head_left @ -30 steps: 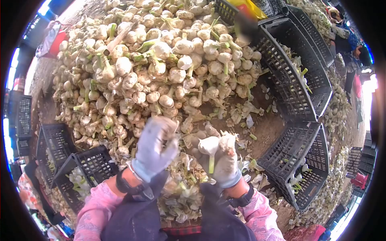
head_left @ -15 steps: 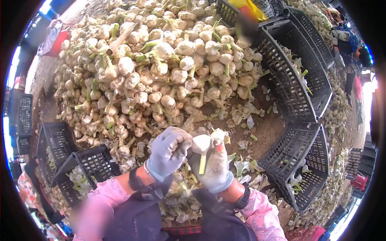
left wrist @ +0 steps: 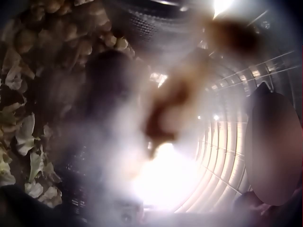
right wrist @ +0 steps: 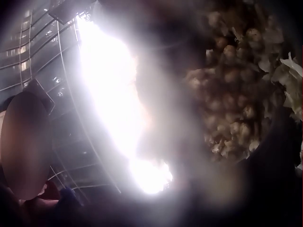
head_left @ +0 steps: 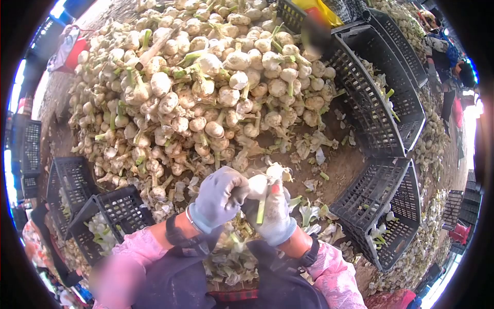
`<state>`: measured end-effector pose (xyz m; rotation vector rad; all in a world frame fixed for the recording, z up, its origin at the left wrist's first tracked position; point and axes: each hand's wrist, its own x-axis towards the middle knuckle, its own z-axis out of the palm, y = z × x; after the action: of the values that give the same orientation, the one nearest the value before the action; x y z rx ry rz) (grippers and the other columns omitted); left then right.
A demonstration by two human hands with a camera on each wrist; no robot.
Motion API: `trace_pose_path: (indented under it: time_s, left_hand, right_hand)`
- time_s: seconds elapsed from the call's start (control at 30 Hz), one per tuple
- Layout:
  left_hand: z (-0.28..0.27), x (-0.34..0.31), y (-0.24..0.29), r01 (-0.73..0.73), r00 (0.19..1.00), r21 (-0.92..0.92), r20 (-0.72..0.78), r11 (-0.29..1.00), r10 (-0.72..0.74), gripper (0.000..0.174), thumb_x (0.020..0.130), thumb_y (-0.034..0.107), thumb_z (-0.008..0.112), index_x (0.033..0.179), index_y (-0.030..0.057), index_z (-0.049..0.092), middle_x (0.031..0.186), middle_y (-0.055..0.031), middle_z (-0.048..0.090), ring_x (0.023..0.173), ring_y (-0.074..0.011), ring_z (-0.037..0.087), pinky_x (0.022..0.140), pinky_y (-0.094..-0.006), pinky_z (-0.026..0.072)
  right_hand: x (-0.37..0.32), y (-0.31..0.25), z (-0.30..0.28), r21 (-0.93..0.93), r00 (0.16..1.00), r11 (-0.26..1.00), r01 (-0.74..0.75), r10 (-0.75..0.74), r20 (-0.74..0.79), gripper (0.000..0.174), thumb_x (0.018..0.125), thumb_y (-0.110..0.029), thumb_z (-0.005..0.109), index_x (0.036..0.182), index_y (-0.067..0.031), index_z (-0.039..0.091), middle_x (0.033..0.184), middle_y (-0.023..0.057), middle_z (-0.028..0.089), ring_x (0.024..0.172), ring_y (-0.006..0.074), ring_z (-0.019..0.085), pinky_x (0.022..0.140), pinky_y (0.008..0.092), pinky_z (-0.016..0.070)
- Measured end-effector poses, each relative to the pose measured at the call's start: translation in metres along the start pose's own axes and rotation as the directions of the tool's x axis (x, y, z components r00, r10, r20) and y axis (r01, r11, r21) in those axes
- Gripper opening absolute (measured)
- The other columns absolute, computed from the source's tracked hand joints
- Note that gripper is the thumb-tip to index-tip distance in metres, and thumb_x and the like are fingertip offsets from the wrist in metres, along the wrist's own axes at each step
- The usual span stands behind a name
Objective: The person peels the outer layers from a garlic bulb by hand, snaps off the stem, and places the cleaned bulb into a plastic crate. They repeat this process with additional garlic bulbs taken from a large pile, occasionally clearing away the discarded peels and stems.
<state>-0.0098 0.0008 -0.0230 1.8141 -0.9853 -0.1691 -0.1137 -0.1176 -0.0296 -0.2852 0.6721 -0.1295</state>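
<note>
In the head view a white bulb (head_left: 257,185) with a green stem hangs between two gloved hands at bottom centre. The left hand (head_left: 218,198), fingers curled, pinches at the bulb's left side. Behind the stem, the right hand (head_left: 271,213) grips the bulb, its thumb up beside a peeled, ragged piece (head_left: 278,172) at the top. A large heap of bulbs (head_left: 206,92) lies in front of the hands. Both wrist views are blurred and glary; the fingers cannot be made out there.
Black crates stand at the right (head_left: 368,92), lower right (head_left: 375,190) and lower left (head_left: 121,211), some with trimmed bulbs inside. Loose skins (head_left: 234,257) lie between the person's legs. A red and white bag (head_left: 69,51) stands at upper left, and people are at the far right edge.
The left hand has come in from the left to the bulb, its fingers curling. The right hand has shifted slightly left with the bulb; over the last half second both have barely moved.
</note>
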Motion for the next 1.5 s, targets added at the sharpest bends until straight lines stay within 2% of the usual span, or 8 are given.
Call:
trace_pose_path:
  time_s: [0.2,0.33,0.67,0.83,0.97,1.13,1.33,1.5]
  left_hand:
    - [-0.025,0.002,-0.015,0.273,0.951,-0.013,-0.145,0.962,-0.272,0.013,0.093,0.009,0.058,0.08,0.0052,0.057,0.075,-0.0042,0.058,0.066,-0.0119,0.056,0.059,-0.0278,0.0489]
    - [-0.014,0.019,-0.007,-0.097,0.992,0.149,-0.07,0.984,0.108,0.035,0.08,0.037,0.08,0.092,0.0081,0.063,0.092,-0.0066,0.064,0.084,-0.0169,0.061,0.067,-0.0272,0.0516]
    - [0.004,0.006,-0.003,-0.134,0.991,0.015,-0.023,0.991,0.135,0.017,0.076,-0.004,0.069,0.085,0.0053,0.058,0.074,-0.0086,0.06,0.066,-0.0237,0.06,0.058,-0.0338,0.048]
    - [-0.018,0.011,-0.007,0.184,0.969,0.105,-0.187,0.977,-0.162,0.013,0.079,0.0,0.07,0.086,0.0061,0.061,0.078,-0.0062,0.061,0.074,-0.0209,0.062,0.064,-0.0343,0.051]
    - [-0.01,0.018,0.001,-0.078,0.992,-0.1,0.094,0.992,0.088,0.043,0.073,0.001,0.075,0.115,0.0071,0.066,0.092,-0.003,0.067,0.088,-0.0225,0.063,0.079,-0.0369,0.0486]
    - [0.001,0.003,0.001,-0.163,0.986,-0.013,0.034,0.987,0.163,0.045,0.06,-0.004,0.072,0.101,0.0103,0.064,0.087,-0.0037,0.062,0.085,-0.0258,0.061,0.074,-0.0367,0.0482]
    - [-0.006,-0.001,-0.014,-0.087,0.996,0.044,-0.019,0.995,0.088,0.012,0.083,-0.003,0.061,0.086,0.0073,0.056,0.079,-0.005,0.056,0.068,-0.0176,0.056,0.06,-0.0326,0.0458]
    - [-0.027,0.009,-0.012,0.086,0.98,0.09,-0.187,0.992,-0.068,0.013,0.08,-0.008,0.056,0.087,0.0029,0.055,0.08,-0.0091,0.056,0.069,-0.0247,0.055,0.063,-0.0339,0.0455]
  right_hand:
    - [0.013,-0.007,-0.02,0.172,0.998,0.983,-0.067,0.066,0.008,0.056,0.091,-0.055,0.063,0.12,-0.0077,0.059,0.101,0.0098,0.066,0.094,0.0291,0.064,0.082,0.0406,0.0516]
    - [0.012,-0.003,-0.015,0.003,0.999,1.0,-0.008,0.008,0.032,0.054,0.097,-0.052,0.055,0.129,-0.0082,0.053,0.11,0.0114,0.066,0.098,0.0282,0.064,0.086,0.0419,0.0533]
    - [0.014,0.005,-0.01,0.1,0.999,0.995,-0.027,0.031,-0.038,0.046,0.1,-0.047,0.053,0.121,-0.007,0.058,0.103,0.0103,0.068,0.095,0.0249,0.065,0.08,0.0363,0.0536]
    - [0.012,-0.006,-0.01,0.25,0.976,0.963,-0.103,0.049,0.212,0.051,0.097,-0.052,0.056,0.119,-0.0056,0.06,0.105,0.0119,0.069,0.097,0.0251,0.065,0.085,0.0346,0.0525]
    - [0.01,-0.008,-0.019,-0.173,0.984,0.985,-0.003,0.034,0.177,0.057,0.098,-0.053,0.052,0.12,-0.0008,0.056,0.107,0.0121,0.067,0.101,0.0241,0.064,0.091,0.0364,0.0516]
    - [0.009,-0.002,-0.015,0.019,0.991,0.999,-0.045,0.042,0.13,0.054,0.099,-0.049,0.053,0.123,-0.0015,0.055,0.113,0.013,0.064,0.105,0.0252,0.063,0.095,0.0386,0.0507]
    - [0.012,0.002,-0.024,0.244,0.989,0.966,-0.086,0.053,0.14,0.052,0.094,-0.052,0.057,0.114,-0.0049,0.06,0.115,0.0138,0.064,0.103,0.0295,0.062,0.094,0.0412,0.049]
    - [0.019,-0.013,-0.013,0.302,0.953,0.915,-0.268,0.204,0.226,0.052,0.089,-0.06,0.059,0.105,-0.0104,0.062,0.099,0.0067,0.06,0.09,0.025,0.058,0.092,0.0419,0.0479]
